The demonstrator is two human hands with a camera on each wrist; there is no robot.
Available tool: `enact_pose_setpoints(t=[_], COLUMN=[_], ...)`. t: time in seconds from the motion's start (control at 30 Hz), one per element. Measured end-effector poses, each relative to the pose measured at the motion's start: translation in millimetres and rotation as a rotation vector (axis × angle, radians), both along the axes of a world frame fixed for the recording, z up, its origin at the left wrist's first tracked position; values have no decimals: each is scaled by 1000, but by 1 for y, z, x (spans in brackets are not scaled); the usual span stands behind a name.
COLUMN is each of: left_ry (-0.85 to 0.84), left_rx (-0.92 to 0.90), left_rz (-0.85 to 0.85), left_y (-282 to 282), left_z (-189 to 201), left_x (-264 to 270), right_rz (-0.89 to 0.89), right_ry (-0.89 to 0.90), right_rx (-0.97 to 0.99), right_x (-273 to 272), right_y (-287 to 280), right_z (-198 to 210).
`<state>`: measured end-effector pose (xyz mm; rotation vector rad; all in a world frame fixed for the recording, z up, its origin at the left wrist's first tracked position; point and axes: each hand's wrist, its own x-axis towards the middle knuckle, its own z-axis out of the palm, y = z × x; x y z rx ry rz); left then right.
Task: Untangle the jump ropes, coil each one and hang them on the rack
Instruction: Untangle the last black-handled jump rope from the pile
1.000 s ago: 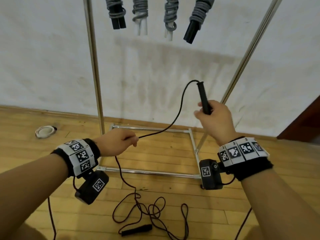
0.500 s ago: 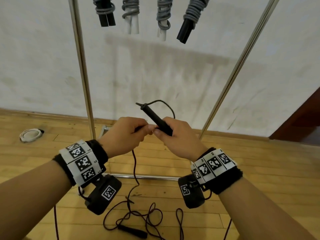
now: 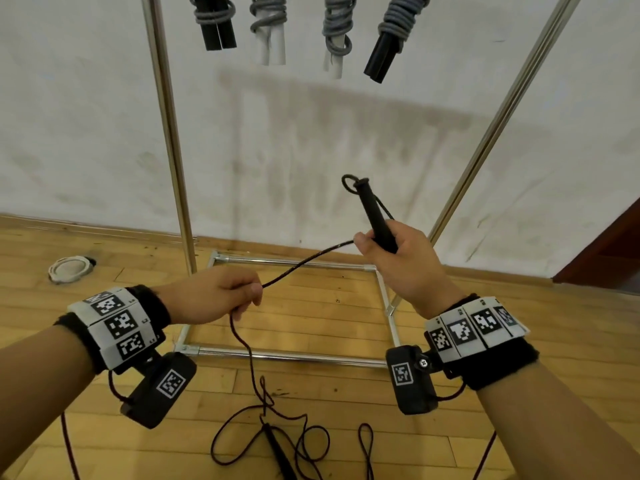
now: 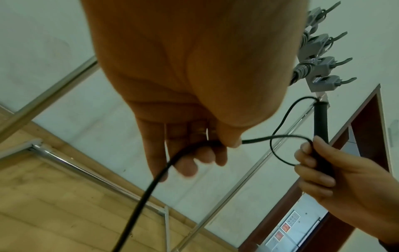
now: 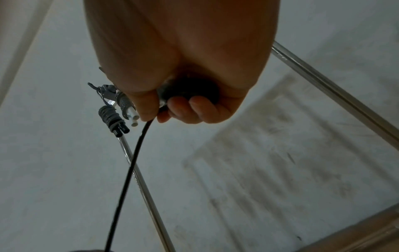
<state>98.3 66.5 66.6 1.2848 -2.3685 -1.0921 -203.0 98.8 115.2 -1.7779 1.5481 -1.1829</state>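
Observation:
My right hand (image 3: 388, 251) grips a black jump rope handle (image 3: 372, 209) upright, together with a small loop of the black rope (image 3: 304, 261) against it. That cord runs down-left to my left hand (image 3: 242, 296), which pinches it (image 4: 215, 145) between thumb and fingers. From there the rope drops to a loose tangle (image 3: 277, 434) on the floor, where the second black handle (image 3: 280, 452) lies. Several coiled ropes (image 3: 336, 29) hang from the rack at the top.
The metal rack stands ahead, with two uprights (image 3: 169, 140) and a rectangular base frame (image 3: 287, 355) on the wooden floor. A white coiled object (image 3: 69, 268) lies on the floor at the left by the wall. A dark door frame (image 3: 609, 251) is at the right.
My hands, together half a second ago, have moved apart. The right hand has raised the handle with a loop held on it; the left has slid down-left along the cord.

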Motion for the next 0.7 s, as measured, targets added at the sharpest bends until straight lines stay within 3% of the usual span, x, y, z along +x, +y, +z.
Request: enact_pose_setpoints(t=[0.13,0.27,0.4,0.57,0.7], left_ry=[8,53,17,-58,82], left_rx=[-213,-303,-346,-339,-365], left_rz=[121,113,72,33,26], left_y=[0,12,20,23,30], left_z=[6,14,16,20,24], left_x=[4,-13,-32,-44,-48], right_rz=[-95,-78,-30,148,253], right_ry=[131,343,491,452,492], right_rx=[82,138,57,-180,-138], right_x=[-12,-9,11,41,54], right_y=[-5,-3,1,14,22], right_z=[-14,-27,-32,-26,-26])
